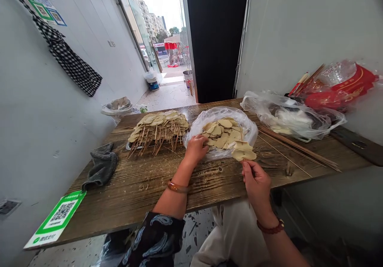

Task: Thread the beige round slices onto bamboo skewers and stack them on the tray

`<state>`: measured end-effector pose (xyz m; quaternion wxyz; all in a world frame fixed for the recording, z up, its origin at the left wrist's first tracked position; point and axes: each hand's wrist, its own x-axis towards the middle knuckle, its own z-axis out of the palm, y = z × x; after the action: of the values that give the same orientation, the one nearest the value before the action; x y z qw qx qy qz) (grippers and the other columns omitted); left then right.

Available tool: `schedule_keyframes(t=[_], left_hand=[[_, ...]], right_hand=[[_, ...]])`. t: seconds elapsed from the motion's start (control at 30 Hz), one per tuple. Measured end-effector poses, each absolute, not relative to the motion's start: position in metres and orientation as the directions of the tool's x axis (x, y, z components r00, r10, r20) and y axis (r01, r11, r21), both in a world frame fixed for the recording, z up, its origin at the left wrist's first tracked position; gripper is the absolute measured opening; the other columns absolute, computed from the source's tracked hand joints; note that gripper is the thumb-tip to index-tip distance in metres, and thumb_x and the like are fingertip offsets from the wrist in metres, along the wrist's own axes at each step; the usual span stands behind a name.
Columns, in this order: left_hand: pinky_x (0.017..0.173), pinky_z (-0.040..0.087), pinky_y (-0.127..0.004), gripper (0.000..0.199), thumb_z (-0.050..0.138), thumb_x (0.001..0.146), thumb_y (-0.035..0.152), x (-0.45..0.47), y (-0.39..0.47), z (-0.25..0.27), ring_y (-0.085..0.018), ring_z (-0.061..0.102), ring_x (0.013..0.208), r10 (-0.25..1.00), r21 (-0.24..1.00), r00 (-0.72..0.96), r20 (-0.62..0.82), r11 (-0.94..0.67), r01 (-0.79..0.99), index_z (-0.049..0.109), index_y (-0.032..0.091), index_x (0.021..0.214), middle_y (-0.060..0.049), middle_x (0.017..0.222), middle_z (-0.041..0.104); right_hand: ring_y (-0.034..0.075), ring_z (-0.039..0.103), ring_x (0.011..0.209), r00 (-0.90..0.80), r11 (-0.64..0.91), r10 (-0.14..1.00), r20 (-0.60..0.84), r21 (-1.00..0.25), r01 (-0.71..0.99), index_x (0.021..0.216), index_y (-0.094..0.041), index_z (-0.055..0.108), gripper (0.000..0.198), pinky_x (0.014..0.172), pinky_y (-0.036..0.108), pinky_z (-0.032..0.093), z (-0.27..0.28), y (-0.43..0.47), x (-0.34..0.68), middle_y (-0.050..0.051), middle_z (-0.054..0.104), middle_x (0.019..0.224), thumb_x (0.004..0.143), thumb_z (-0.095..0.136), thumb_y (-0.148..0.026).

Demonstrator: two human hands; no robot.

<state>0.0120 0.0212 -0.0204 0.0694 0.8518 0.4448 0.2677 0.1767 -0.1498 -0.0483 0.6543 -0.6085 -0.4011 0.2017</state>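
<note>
My right hand (257, 182) pinches the lower end of a wooden skewer, threaded with pale yellow flat oval slices (243, 154), at the front right of an open plastic bag. That clear bag (197, 124) is filled with loose slices (221, 135) of the same sort. At its left front edge is my left hand (196, 149), fingers curled against the bag and slices; whatever they grip is hidden. Left of the bag, a tall pile of loaded skewers (160, 129) lies on a tray, sticks pointing toward me.
Bare skewers (299, 149) lie right of the bag on the wooden table (143, 191). Behind them are another plastic bag (287, 115) and red packaging (344, 87). A dark cloth (103, 165) and a green QR-code sign (56, 217) are at left.
</note>
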Motion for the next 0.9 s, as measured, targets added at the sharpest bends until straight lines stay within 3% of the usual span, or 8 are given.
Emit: schedule_keyframes(t=[0.13,0.23,0.33,0.4,0.5,0.67,0.77,0.9], left_hand=[[0.084,0.042,-0.033,0.021,0.054,0.076,0.016,0.016,0.022,-0.02,-0.02,0.057,0.09,0.803,0.431,0.406,0.437,-0.583,0.689,0.072,0.021,0.084,-0.005,0.092,0.069],[0.075,0.042,-0.029,0.016,0.054,0.076,0.018,0.017,0.023,-0.017,-0.017,0.057,0.079,0.856,0.639,0.272,0.44,-0.511,0.574,0.07,0.017,0.077,-0.004,0.078,0.067],[0.062,0.039,-0.024,0.015,0.058,0.075,0.028,0.016,0.023,-0.011,-0.012,0.053,0.064,0.932,0.889,0.151,0.329,-0.36,0.284,0.067,0.015,0.075,0.0,0.066,0.062],[0.055,0.036,-0.021,0.02,0.062,0.071,0.035,0.016,0.02,-0.008,-0.009,0.049,0.057,0.962,0.968,0.141,0.233,-0.243,0.062,0.065,0.015,0.075,0.002,0.062,0.059],[0.05,0.033,-0.019,0.029,0.071,0.063,0.039,0.017,0.015,-0.002,-0.007,0.045,0.051,0.977,0.986,0.183,0.107,-0.08,-0.148,0.063,0.014,0.075,0.003,0.059,0.057],[0.054,0.039,-0.019,0.043,0.081,0.051,0.032,0.018,0.008,0.005,-0.008,0.053,0.057,0.952,0.954,0.307,0.012,0.082,-0.289,0.063,0.013,0.086,-0.001,0.072,0.065],[0.053,0.037,-0.018,0.046,0.082,0.048,0.026,0.017,0.007,0.007,-0.007,0.052,0.056,0.945,0.952,0.328,0.011,0.09,-0.292,0.063,0.013,0.087,-0.001,0.071,0.066],[0.047,0.03,-0.018,0.031,0.078,0.052,0.028,0.016,0.008,0.007,-0.004,0.043,0.049,0.959,0.972,0.276,0.071,-0.005,-0.236,0.064,0.012,0.076,0.003,0.059,0.059]], right_hand=[[0.011,0.043,0.049,0.597,0.171,0.755,0.271,-0.96,0.22,0.086,-0.016,0.066,0.034,0.047,0.021,0.036,-0.049,-0.15,0.176,-0.002,0.05,0.058,0.086,0.053,-0.047],[0.011,0.044,0.05,0.597,0.149,0.764,0.245,-0.967,0.206,0.087,-0.016,0.066,0.033,0.048,0.021,0.037,-0.05,-0.15,0.177,-0.002,0.051,0.059,0.086,0.053,-0.047],[0.011,0.046,0.052,0.579,0.126,0.782,0.233,-0.968,0.218,0.087,-0.017,0.066,0.032,0.049,0.022,0.038,-0.05,-0.15,0.178,-0.002,0.052,0.061,0.086,0.053,-0.046],[0.011,0.047,0.053,0.54,0.124,0.807,0.24,-0.962,0.242,0.09,-0.017,0.067,0.032,0.05,0.022,0.038,-0.05,-0.15,0.179,-0.002,0.053,0.061,0.087,0.053,-0.045],[0.012,0.047,0.053,0.442,0.121,0.864,0.242,-0.951,0.283,0.09,-0.016,0.068,0.032,0.048,0.022,0.037,-0.048,-0.151,0.181,-0.001,0.053,0.06,0.087,0.053,-0.044],[0.01,0.045,0.049,0.283,0.117,0.933,0.222,-0.931,0.346,0.088,-0.016,0.069,0.032,0.044,0.02,0.033,-0.044,-0.15,0.185,-0.002,0.053,0.058,0.086,0.053,-0.044],[0.01,0.047,0.049,0.221,0.138,0.947,0.232,-0.917,0.374,0.086,-0.016,0.07,0.032,0.044,0.02,0.034,-0.043,-0.149,0.186,-0.001,0.056,0.059,0.086,0.052,-0.043],[0.011,0.05,0.051,0.182,0.17,0.948,0.26,-0.899,0.403,0.08,-0.016,0.07,0.031,0.047,0.021,0.037,-0.042,-0.147,0.187,0.0,0.058,0.059,0.086,0.052,-0.042]])
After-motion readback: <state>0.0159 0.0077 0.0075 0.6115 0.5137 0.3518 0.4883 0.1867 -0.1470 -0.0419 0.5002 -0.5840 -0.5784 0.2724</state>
